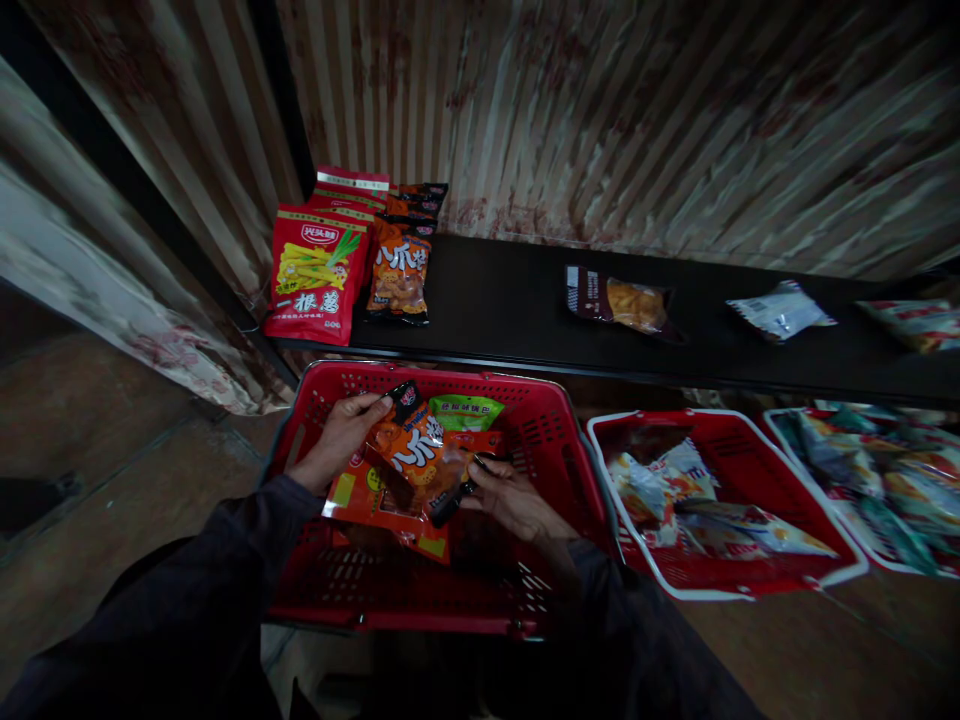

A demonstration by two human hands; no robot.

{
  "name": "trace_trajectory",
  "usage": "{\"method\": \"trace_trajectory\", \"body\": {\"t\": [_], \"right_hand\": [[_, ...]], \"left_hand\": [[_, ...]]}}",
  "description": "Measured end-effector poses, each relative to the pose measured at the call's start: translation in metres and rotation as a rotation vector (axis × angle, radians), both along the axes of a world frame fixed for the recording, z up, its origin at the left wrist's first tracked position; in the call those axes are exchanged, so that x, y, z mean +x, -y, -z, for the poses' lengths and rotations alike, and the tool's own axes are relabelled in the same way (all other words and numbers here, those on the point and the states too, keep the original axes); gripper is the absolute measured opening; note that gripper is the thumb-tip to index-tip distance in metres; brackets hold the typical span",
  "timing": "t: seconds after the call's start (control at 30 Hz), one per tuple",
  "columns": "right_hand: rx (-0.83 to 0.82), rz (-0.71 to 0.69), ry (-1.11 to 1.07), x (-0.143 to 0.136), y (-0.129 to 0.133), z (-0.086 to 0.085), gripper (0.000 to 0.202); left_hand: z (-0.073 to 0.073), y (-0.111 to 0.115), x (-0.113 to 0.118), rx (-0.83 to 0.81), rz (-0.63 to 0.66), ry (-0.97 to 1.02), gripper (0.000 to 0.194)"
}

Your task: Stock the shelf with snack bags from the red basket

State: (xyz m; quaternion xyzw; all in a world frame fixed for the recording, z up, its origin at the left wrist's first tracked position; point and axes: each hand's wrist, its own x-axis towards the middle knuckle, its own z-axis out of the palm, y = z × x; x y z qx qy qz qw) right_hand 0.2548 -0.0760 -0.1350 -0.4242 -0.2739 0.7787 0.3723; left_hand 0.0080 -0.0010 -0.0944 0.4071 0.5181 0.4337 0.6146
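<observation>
An orange and black snack bag (417,452) is stretched between my two hands, over a red shopping basket (555,415). My left hand (343,438) pinches its top corner. At the opposite end, my right hand (516,500) grips the lower black edge. Beneath the bag, inside the basket, lie an orange-red packet (360,500) and a green packet (469,412), both partly covered. On the black shelf (495,295) behind the basket stand red snack bags (319,275) at the left end, with matching orange and black snack bags (401,270) beside them.
Further right on the shelf lie a brown snack packet (622,300), a white packet (781,312) and a red-and-white packet (919,322). Two more red baskets with white rims (750,590) hold packets at the right. A dark post (281,90) rises at the shelf's left, before patterned curtains (525,120).
</observation>
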Motion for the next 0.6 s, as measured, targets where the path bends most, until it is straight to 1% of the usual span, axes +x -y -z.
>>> {"method": "trace_trajectory", "body": {"t": [0.13, 0.3, 0.43, 0.53, 0.6], "right_hand": [[0.008, 0.027, -0.005, 0.001, 0.0, -0.001, 0.03], [-0.043, 0.131, -0.027, 0.001, -0.002, -0.004, 0.024], [-0.068, 0.21, -0.049, 0.0, -0.004, -0.008, 0.024], [-0.091, 0.276, -0.071, -0.003, -0.005, -0.009, 0.024], [-0.112, 0.298, -0.088, -0.006, -0.005, -0.01, 0.023]], "left_hand": [[-0.004, -0.001, -0.001, -0.031, 0.024, 0.07, 0.035], [-0.009, 0.0, -0.001, -0.068, 0.027, 0.295, 0.034], [-0.008, 0.007, 0.005, -0.081, 0.138, 0.361, 0.033], [-0.005, 0.015, 0.013, -0.099, 0.229, 0.339, 0.04], [-0.001, 0.022, 0.019, -0.101, 0.259, 0.305, 0.047]]}}
